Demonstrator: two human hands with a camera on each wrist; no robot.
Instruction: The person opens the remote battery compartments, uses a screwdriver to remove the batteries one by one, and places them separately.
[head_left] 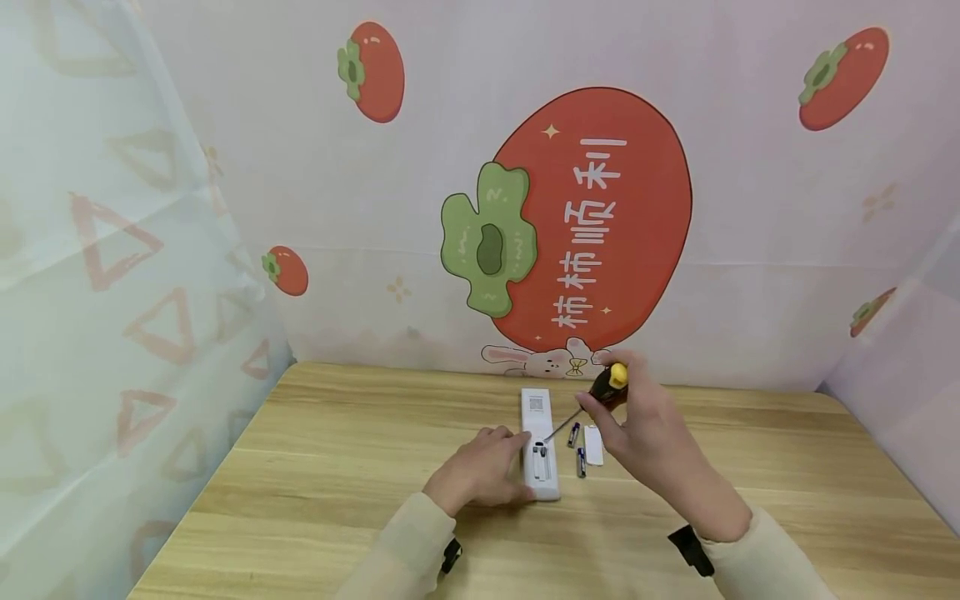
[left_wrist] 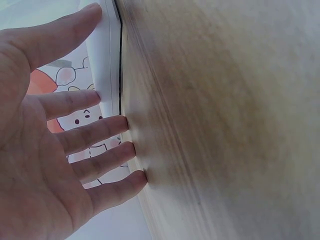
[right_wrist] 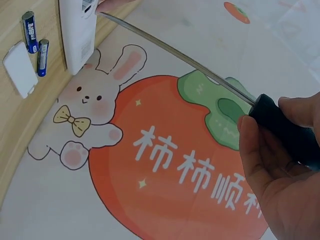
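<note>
A white remote control [head_left: 536,418] lies face down on the table, its battery compartment uncovered. At its left edge is my left hand [head_left: 486,468]; the thumb touches near the close end and the index finger farther up. In the left wrist view the fingers [left_wrist: 95,137] stretch out straight, several fingertips down at the tabletop. My right hand [head_left: 663,437] grips the dark handle of a screwdriver [right_wrist: 282,127], which has a yellow end. Its metal shaft slants down left, the tip right at the top of the battery compartment.
Right of the remote lie two blue-and-silver batteries [head_left: 581,462] and a white battery cover [head_left: 593,445]. The wooden table [head_left: 345,467] ends at a backdrop [head_left: 420,317] printed with persimmons and a rabbit. A pale curtain [head_left: 112,333] hangs on the left.
</note>
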